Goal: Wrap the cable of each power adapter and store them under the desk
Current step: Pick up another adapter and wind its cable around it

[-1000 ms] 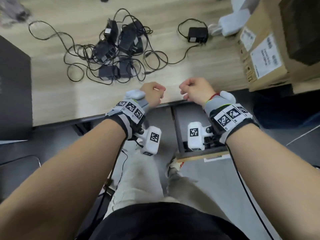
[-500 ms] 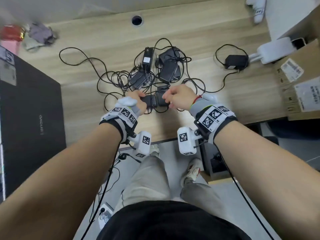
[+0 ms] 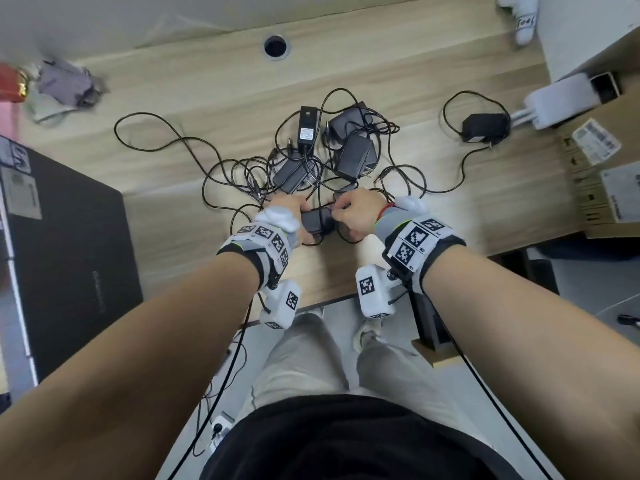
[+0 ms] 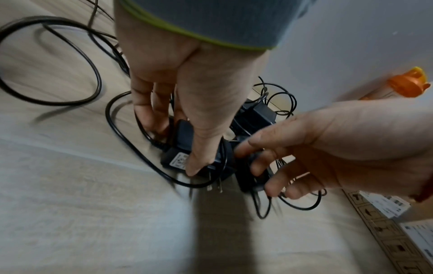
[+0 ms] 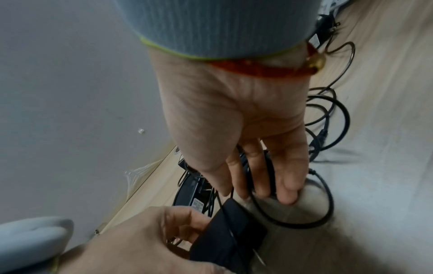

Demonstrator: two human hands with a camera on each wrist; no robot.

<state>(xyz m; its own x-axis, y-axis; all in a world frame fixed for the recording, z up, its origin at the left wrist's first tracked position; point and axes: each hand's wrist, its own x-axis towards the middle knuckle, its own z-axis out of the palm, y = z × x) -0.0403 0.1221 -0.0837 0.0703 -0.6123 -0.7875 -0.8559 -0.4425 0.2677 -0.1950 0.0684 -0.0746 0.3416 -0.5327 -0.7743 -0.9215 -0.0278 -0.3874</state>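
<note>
Several black power adapters (image 3: 353, 154) lie in a tangle of thin black cables mid-desk. One more adapter (image 3: 485, 128) sits apart at the right. At the near edge of the pile, my left hand (image 3: 301, 207) (image 4: 178, 140) grips one adapter (image 3: 317, 220) (image 4: 175, 157) (image 5: 229, 229), thumb on its labelled face, plug prongs pointing toward me. My right hand (image 3: 341, 209) (image 5: 253, 185) reaches down just right of it. Its fingers curl round a second adapter (image 4: 243, 178) and a cable loop. Its index finger touches the adapter that my left hand holds.
A large black case (image 3: 62, 254) covers the desk's left end. Cardboard boxes (image 3: 606, 168) and a white device (image 3: 561, 98) crowd the right. A cable hole (image 3: 275, 46) and crumpled cloth (image 3: 65, 84) lie at the back. Below the desk edge are the floor and a low wooden shelf (image 3: 433, 344).
Both hands, fists at the desk's front edge a second ago, have moved forward into the pile. The left has taken hold of an adapter and the right has closed in beside it.
</note>
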